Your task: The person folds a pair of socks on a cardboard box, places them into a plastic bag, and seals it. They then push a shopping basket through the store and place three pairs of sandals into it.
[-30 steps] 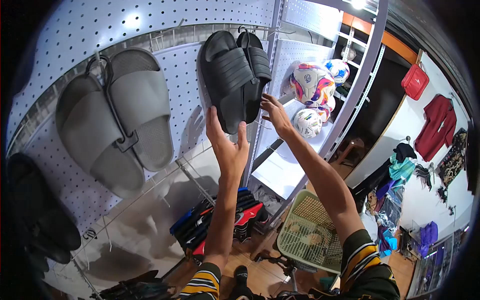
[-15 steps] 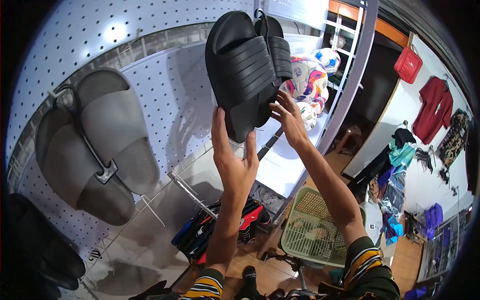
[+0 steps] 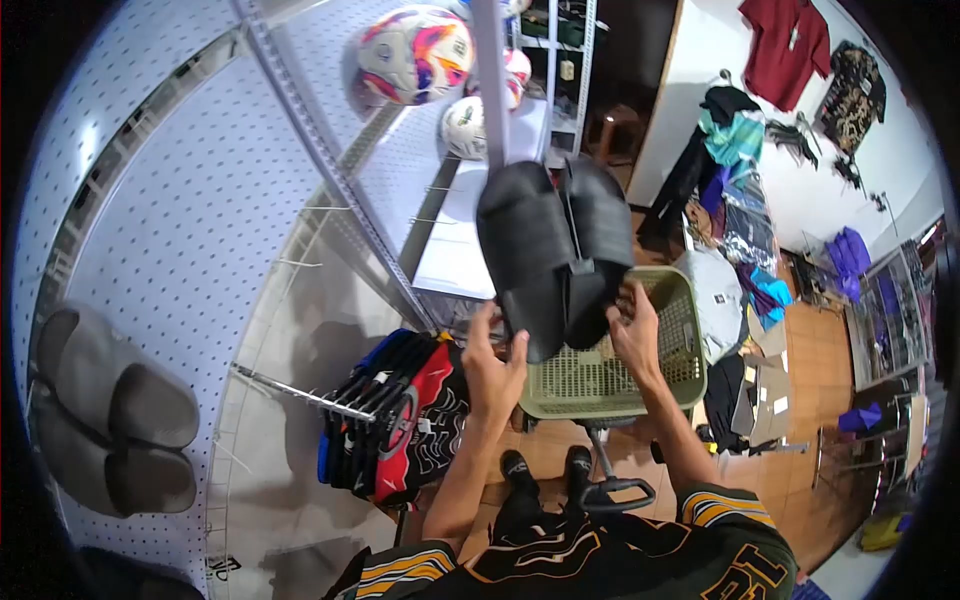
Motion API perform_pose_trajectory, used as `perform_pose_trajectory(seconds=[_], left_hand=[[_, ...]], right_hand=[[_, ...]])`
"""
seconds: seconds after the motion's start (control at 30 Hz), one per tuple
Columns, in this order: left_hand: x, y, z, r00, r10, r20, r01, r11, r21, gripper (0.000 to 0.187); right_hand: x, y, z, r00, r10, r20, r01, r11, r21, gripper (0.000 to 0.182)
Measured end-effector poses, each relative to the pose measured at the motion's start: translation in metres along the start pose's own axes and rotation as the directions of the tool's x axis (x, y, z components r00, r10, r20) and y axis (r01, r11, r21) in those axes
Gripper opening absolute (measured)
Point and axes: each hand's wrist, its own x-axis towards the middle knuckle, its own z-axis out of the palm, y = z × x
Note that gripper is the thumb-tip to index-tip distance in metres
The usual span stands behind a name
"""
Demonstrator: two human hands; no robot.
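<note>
A pair of black slide sandals (image 3: 530, 245), joined by a dark hanger strap, is held out in front of me with the toe ends up. My left hand (image 3: 495, 368) grips the heel of the left slide, thumb and fingers on either side. My right hand (image 3: 635, 332) pinches the outer heel edge of the right slide. Behind and below the slides is a green plastic basket (image 3: 690, 350), partly covered by them and by my right hand.
Grey slides (image 3: 115, 410) hang on the pegboard (image 3: 180, 220) at left. Several balls (image 3: 415, 55) lie on a shelf behind a metal upright (image 3: 490, 90). Packaged red and black goods (image 3: 410, 420) hang from a rod low down. Clothes (image 3: 735, 140) and bags fill the right side.
The black slides have come away from the pegboard hook area, lower and to the right, in front of the basket. Both hands moved with them, and my view has turned right.
</note>
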Motion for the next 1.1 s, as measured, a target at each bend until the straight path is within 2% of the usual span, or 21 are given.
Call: perform_pose_trajectory(seconds=[0.03,0.07,0.1,0.13,0.23,0.3,0.33,0.37,0.43,0.47,0.53,0.63,0.7,0.77,0.8,0.9,1.03,1.1], left_hand=[[-0.015,-0.018,0.023,0.992,-0.109,0.055,0.109,0.994,0.009,0.057],[-0.027,-0.037,0.044,0.990,-0.091,0.111,0.082,0.993,0.086,0.059],[-0.040,-0.060,0.067,0.983,-0.074,0.168,0.048,0.987,0.156,0.061],[-0.055,-0.094,0.094,0.961,-0.161,0.223,0.114,0.972,0.206,0.066],[-0.083,-0.137,0.164,0.786,-0.490,0.376,0.382,0.864,0.328,0.069],[-0.096,-0.163,0.206,0.691,-0.600,0.404,0.460,0.796,0.394,0.072],[-0.102,-0.180,0.227,0.636,-0.652,0.412,0.498,0.755,0.426,0.074],[-0.109,-0.209,0.246,0.568,-0.705,0.425,0.541,0.709,0.453,0.077],[-0.122,-0.254,0.281,0.524,-0.759,0.388,0.566,0.650,0.507,0.079],[-0.125,-0.276,0.299,0.495,-0.798,0.344,0.600,0.601,0.528,0.081],[-0.124,-0.292,0.320,0.472,-0.825,0.310,0.616,0.560,0.553,0.081],[-0.120,-0.307,0.348,0.410,-0.873,0.265,0.651,0.483,0.586,0.080],[-0.113,-0.320,0.365,0.386,-0.888,0.249,0.701,0.458,0.547,0.079],[-0.111,-0.333,0.379,0.370,-0.902,0.224,0.683,0.427,0.593,0.078],[-0.110,-0.339,0.387,0.357,-0.908,0.220,0.695,0.416,0.586,0.078],[-0.114,-0.354,0.404,0.291,-0.935,0.203,0.680,0.351,0.643,0.079],[-0.126,-0.379,0.408,0.233,-0.936,0.265,0.656,0.352,0.667,0.076],[-0.145,-0.410,0.403,0.202,-0.913,0.356,0.774,0.371,0.513,0.079]], right_hand=[[-0.016,0.022,-0.015,0.996,0.088,-0.010,-0.088,0.995,-0.035,0.040],[-0.030,0.063,-0.030,0.995,0.097,-0.006,-0.097,0.993,-0.064,0.040],[-0.044,0.083,-0.047,0.974,0.226,-0.020,-0.226,0.960,-0.164,0.038],[-0.054,0.107,-0.063,0.957,0.290,-0.009,-0.281,0.922,-0.265,0.040],[-0.074,0.203,-0.098,0.909,0.417,0.024,-0.367,0.826,-0.428,0.042],[-0.078,0.257,-0.113,0.851,0.524,0.002,-0.459,0.746,-0.483,0.043],[-0.083,0.300,-0.117,0.862,0.506,0.010,-0.443,0.764,-0.468,0.044],[-0.081,0.335,-0.119,0.827,0.560,0.048,-0.463,0.727,-0.508,0.044],[-0.063,0.358,-0.122,0.688,0.720,0.090,-0.555,0.602,-0.574,0.047],[-0.056,0.372,-0.122,0.677,0.731,0.085,-0.555,0.583,-0.593,0.045],[-0.043,0.400,-0.113,0.655,0.752,0.081,-0.555,0.551,-0.623,0.043],[-0.018,0.433,-0.105,0.478,0.872,0.111,-0.604,0.418,-0.678,0.045],[-0.015,0.460,-0.100,0.489,0.865,0.108,-0.600,0.424,-0.679,0.052],[-0.015,0.481,-0.091,0.489,0.866,0.105,-0.598,0.420,-0.682,0.054],[-0.009,0.489,-0.089,0.409,0.905,0.117,-0.612,0.367,-0.701,0.060],[-0.004,0.512,-0.085,0.234,0.954,0.187,-0.745,0.299,-0.596,0.080],[-0.017,0.524,-0.078,0.242,0.957,0.163,-0.734,0.290,-0.615,0.075],[-0.017,0.510,-0.080,0.233,0.956,0.178,-0.736,0.292,-0.611,0.076]])
